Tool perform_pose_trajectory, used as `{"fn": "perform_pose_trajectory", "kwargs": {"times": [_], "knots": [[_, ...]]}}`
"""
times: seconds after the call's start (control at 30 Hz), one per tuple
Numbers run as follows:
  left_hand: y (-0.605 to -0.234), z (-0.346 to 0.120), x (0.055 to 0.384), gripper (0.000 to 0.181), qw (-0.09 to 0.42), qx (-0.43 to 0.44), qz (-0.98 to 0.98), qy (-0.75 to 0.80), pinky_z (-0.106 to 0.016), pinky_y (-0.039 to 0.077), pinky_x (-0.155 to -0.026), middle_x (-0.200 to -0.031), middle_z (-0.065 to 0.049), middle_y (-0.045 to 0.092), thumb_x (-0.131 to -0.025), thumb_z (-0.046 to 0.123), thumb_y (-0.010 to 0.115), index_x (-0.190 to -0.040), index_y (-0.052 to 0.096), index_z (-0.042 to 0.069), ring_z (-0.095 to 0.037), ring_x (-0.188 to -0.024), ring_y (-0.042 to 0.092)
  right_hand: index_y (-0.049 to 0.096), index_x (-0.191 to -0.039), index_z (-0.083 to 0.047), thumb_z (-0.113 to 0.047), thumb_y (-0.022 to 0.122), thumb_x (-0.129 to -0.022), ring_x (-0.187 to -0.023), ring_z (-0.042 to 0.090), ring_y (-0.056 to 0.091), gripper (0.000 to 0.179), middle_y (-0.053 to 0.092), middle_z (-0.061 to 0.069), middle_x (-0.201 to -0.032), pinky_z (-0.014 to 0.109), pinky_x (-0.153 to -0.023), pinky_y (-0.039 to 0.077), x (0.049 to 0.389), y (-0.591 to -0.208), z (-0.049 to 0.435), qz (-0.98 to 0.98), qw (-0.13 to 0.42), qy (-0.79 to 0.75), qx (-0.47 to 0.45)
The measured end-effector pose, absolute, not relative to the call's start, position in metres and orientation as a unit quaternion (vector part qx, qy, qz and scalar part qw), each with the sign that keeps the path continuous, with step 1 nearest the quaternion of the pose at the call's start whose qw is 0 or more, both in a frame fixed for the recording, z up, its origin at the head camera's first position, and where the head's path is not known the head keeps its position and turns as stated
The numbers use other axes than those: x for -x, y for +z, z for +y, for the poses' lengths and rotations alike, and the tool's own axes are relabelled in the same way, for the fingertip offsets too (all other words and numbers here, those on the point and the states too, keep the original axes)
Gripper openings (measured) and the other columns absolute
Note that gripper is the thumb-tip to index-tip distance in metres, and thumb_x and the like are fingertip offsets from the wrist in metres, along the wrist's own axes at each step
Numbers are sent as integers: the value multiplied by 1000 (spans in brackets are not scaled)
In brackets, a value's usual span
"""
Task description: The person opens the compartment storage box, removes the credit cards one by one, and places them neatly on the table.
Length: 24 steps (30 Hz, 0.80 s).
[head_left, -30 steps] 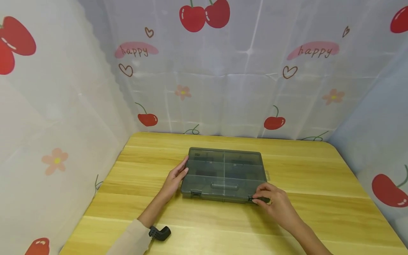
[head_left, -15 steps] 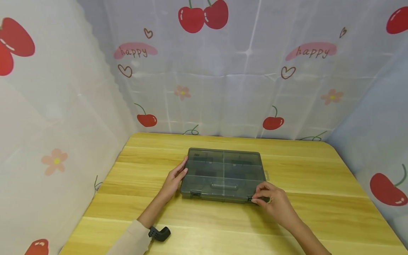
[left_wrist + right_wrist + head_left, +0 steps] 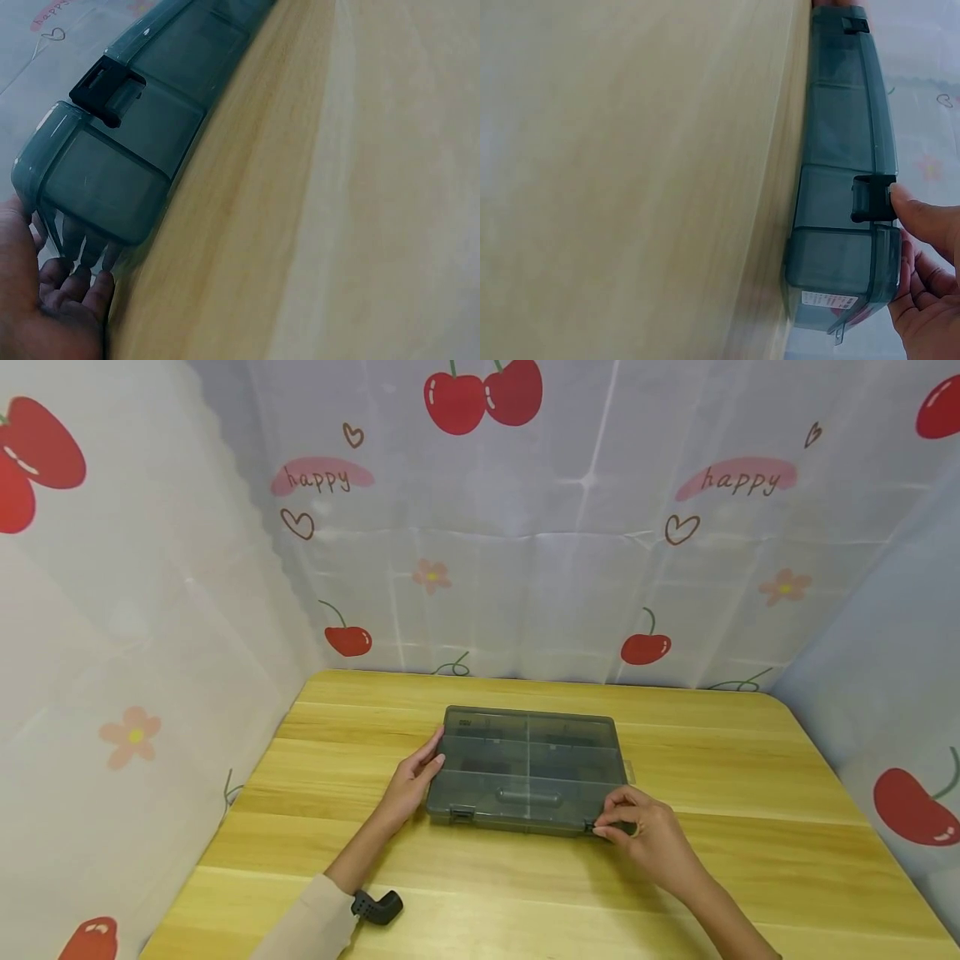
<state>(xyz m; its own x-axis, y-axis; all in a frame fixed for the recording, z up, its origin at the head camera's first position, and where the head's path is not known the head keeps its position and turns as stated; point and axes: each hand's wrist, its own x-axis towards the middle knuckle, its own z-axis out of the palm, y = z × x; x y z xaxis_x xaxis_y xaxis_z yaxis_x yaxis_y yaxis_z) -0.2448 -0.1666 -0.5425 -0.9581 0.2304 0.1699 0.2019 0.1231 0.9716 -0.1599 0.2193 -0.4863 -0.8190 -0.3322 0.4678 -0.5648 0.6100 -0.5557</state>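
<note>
A translucent dark-grey plastic organizer box [image 3: 487, 760] with inner dividers lies flat on the table, its lid down. Along its left side rests my left hand [image 3: 407, 783]; in the left wrist view the fingertips [image 3: 97, 289] touch the side wall near the front corner. My right hand [image 3: 651, 831] is at the front right corner, pinching at the black right latch [image 3: 874, 199]. Seen from the right wrist, the thumb [image 3: 911, 206] presses on the latch's upper edge while the other fingers curl behind the corner. The left latch [image 3: 109, 90] has no hand on it.
The box stands on a wooden table [image 3: 480, 902], with a cherry-patterned curtain [image 3: 525, 593] behind it and at both sides. A black strap piece [image 3: 377, 907] sticks out from the left wrist. A small white label [image 3: 829, 300] is on the box's right end.
</note>
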Motion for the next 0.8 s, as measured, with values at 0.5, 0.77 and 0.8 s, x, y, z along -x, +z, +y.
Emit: {"fn": "perform_pose_trajectory", "kwargs": {"times": [0.5, 0.77, 0.8], "knots": [[-550, -167, 250, 54, 8, -141, 753, 642, -38, 30, -119, -166, 3, 26, -108, 25, 51, -159, 34, 21, -19, -151, 26, 77, -74, -19, 5, 91, -65, -81, 6, 48, 29, 57, -2, -97, 17, -66, 47, 160, -487, 220, -881, 135, 341, -298], [-550, -169, 249, 54, 2, -140, 758, 637, -39, 32, -119, -164, 8, 29, -106, 37, 54, -158, 37, 31, -17, -149, 30, 77, -73, -18, 5, 92, -64, -82, 6, 44, 29, 54, -1, -97, 18, -65, 45, 158, -485, 219, -888, 128, 321, -302], [-550, -169, 249, 55, 2, -139, 758, 637, -39, 32, -119, -165, 7, 29, -106, 37, 54, -158, 37, 31, -18, -149, 30, 77, -72, -18, 5, 92, -64, -82, 6, 44, 29, 54, -1, -97, 18, -64, 44, 158, -485, 218, -889, 129, 317, -305]]}}
